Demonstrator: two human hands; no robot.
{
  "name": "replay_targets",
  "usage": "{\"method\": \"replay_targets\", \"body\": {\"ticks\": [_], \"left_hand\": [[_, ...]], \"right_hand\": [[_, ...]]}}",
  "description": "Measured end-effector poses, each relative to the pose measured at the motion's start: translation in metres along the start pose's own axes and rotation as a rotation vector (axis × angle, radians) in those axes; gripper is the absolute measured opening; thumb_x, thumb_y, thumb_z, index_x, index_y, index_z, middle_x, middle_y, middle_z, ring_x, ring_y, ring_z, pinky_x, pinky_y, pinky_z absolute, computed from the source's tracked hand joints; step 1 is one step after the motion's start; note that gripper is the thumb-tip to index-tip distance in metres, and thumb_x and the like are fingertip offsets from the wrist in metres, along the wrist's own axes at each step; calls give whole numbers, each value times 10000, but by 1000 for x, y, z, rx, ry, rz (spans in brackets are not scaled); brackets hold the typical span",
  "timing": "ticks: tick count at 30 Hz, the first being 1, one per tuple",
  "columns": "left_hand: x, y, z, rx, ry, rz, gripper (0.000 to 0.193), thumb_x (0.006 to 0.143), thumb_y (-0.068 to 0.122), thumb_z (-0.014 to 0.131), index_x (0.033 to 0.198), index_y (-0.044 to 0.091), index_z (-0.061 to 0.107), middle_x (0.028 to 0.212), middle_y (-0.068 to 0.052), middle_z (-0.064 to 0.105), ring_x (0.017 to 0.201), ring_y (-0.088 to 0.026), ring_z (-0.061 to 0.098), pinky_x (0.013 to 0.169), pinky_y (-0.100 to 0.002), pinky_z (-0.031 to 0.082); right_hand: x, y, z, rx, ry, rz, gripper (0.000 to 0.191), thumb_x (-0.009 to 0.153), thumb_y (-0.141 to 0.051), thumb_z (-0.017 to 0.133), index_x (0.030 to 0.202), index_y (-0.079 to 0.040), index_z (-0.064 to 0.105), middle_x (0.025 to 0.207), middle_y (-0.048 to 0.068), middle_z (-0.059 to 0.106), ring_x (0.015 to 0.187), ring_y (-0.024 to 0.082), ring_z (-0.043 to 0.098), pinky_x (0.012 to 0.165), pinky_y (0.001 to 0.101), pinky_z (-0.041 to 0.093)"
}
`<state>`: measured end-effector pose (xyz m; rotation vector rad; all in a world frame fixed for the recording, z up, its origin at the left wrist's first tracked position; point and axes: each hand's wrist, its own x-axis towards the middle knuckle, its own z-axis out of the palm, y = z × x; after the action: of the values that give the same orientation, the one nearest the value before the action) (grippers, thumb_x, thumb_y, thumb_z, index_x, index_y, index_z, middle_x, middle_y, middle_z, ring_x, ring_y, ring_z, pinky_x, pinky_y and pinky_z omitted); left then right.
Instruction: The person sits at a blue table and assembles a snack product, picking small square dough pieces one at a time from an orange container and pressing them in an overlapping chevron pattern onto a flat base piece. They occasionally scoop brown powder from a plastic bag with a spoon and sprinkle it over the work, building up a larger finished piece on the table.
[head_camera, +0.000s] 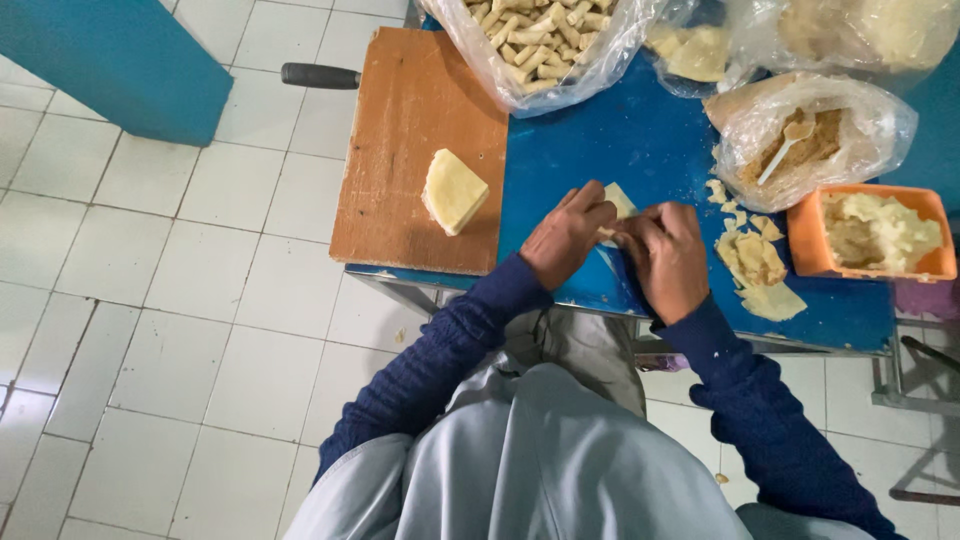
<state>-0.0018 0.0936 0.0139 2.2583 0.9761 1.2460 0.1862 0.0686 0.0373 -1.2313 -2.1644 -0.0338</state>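
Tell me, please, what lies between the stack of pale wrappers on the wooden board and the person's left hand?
In the head view, only bare board and blue table separate the stack from the left hand.

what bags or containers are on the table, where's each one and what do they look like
clear plastic bag: top centre, full of pale rolled sticks
clear plastic bag: right, brown filling and a white spoon
clear plastic bags: top right, pale sheets
orange tub: right edge, rectangular, pale mash
No labels, signs or screens.

Wrapper (619, 200) mostly hidden under hands; top bags (850, 30) cropped, contents perhaps dough.
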Motion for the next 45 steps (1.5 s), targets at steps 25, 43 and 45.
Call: {"method": "replay_targets", "body": {"ticks": [25,43,45], "left_hand": [[-34,22,3,187,-22,-15,302,912,11,603,1205,-60,603,1283,-152,551,1231,-335,532,1025,-387,505],[-31,27,0,261,-29,-24,340,879,14,595,1216,-39,600,1266,-140,556,1217,-311,537,971,-366,536],[-32,27,-1,242,-53,-36,357,872,8,593,1226,-37,603,1271,-145,556,1217,-319,534,971,-369,536]], "right_hand": [[30,26,-7,5,-183,-34,672,814,64,630,1452,-147,636,1303,105,572,1137,361,524,952,466,454],[31,83,4,708,-230,431,242,1052,-127,653,1268,-31,708,1036,48,706,913,110,619,813,249,517],[35,96,0,1032,-343,510,264,1059,-142,620,1276,1,672,1092,46,694,928,84,609,809,229,508]]}}
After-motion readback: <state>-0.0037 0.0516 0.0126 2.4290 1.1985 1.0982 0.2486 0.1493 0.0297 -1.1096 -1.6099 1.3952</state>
